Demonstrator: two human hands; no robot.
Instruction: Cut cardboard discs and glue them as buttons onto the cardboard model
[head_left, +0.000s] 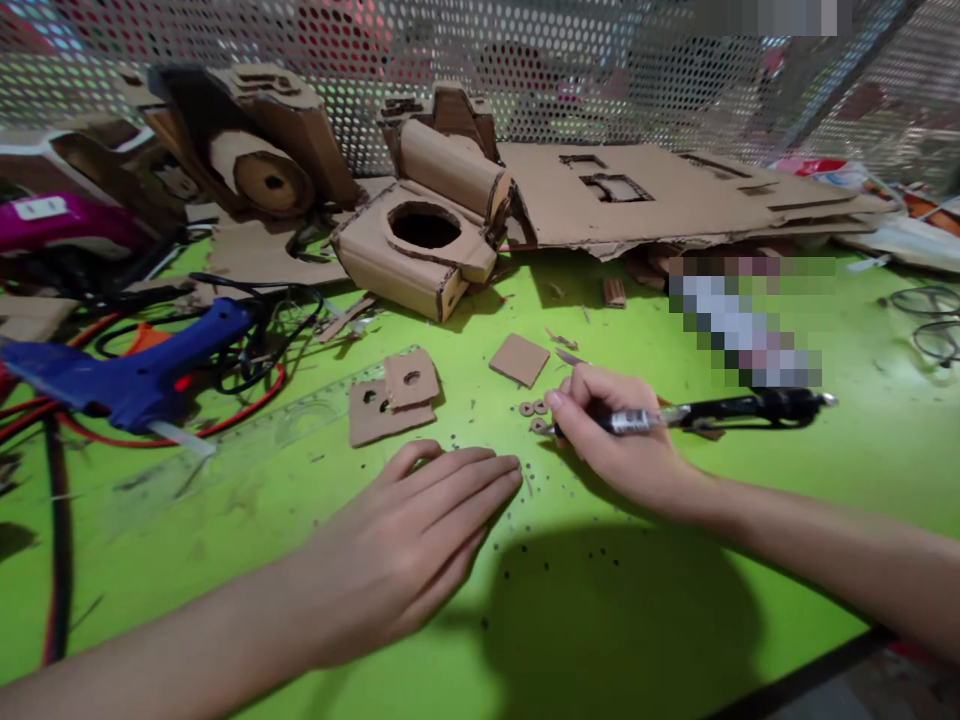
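My right hand is closed round a black pen, its tip pointing left at a few small cardboard rings. Palm down on the green table, my left hand lies flat with its fingers stretched toward those rings, holding nothing. Just beyond the left fingers are two overlapping cardboard pieces with round holes. A plain cardboard square lies behind the rings. Tiny dark bits are scattered on the table between my hands.
A blue glue gun with cables lies at left, near a clear ruler. Cardboard constructions and a large cut cardboard sheet stand along the back, before a perforated metal screen. Wire-frame glasses rest at right.
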